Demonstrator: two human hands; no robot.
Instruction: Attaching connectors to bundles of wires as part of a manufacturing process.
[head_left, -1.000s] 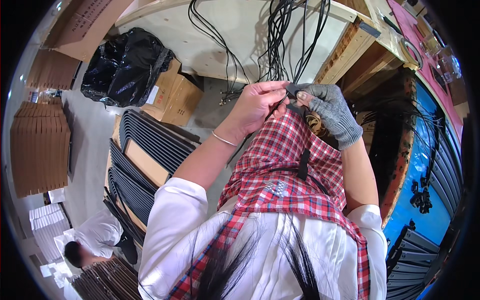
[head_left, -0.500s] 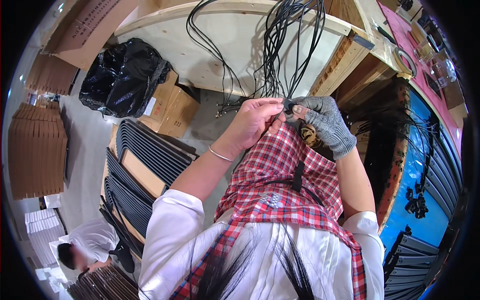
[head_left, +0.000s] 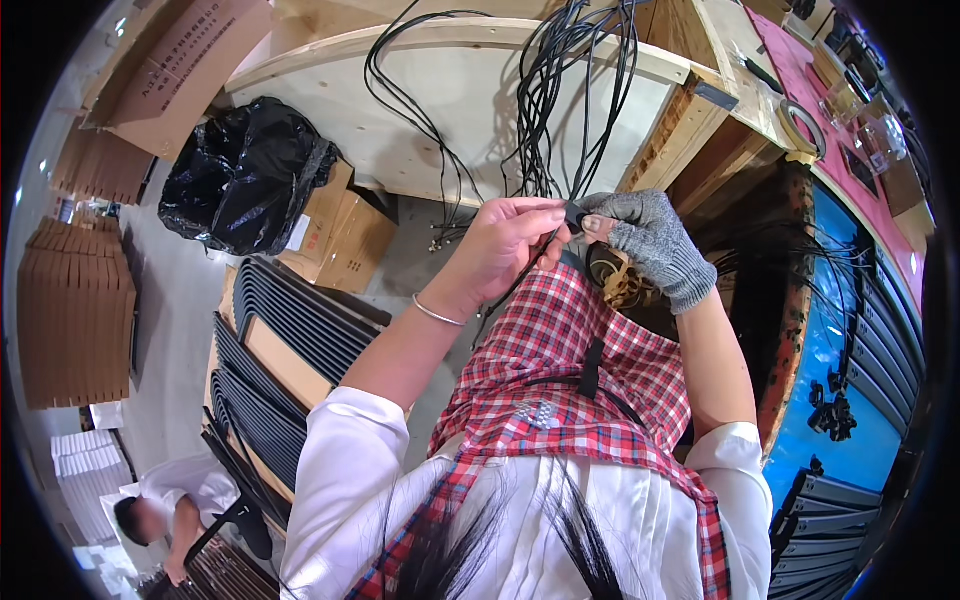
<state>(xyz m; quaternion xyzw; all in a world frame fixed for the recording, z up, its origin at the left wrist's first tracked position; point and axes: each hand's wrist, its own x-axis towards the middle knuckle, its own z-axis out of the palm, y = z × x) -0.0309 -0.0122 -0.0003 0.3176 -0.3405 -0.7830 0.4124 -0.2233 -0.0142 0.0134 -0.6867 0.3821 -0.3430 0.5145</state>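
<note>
My left hand [head_left: 515, 240], bare with a bangle at its wrist, pinches a thin black cable [head_left: 526, 272] that trails down below the fingers. My right hand [head_left: 648, 245] wears a grey fingerless glove and has its fingertips closed on a small black part [head_left: 575, 214] at the cable's upper end. Both sets of fingertips meet in front of my checked apron [head_left: 540, 350], so much of the part is covered. Just beyond them, a bundle of black cables [head_left: 550, 110] hangs over a wooden panel [head_left: 440, 100].
Left of me are a black plastic bag [head_left: 245, 175], a carton [head_left: 352, 240] and stacked dark curved strips [head_left: 300, 320]. A co-worker [head_left: 190, 495] bends over a brown stack at lower left. To the right is a blue surface [head_left: 835, 260] with dark bars; a tape roll [head_left: 802, 130] lies beyond.
Both hands keep their grip at nearly the same place. More of the cable shows under my left hand. The co-worker at lower left has shifted, an arm now reaching down.
</note>
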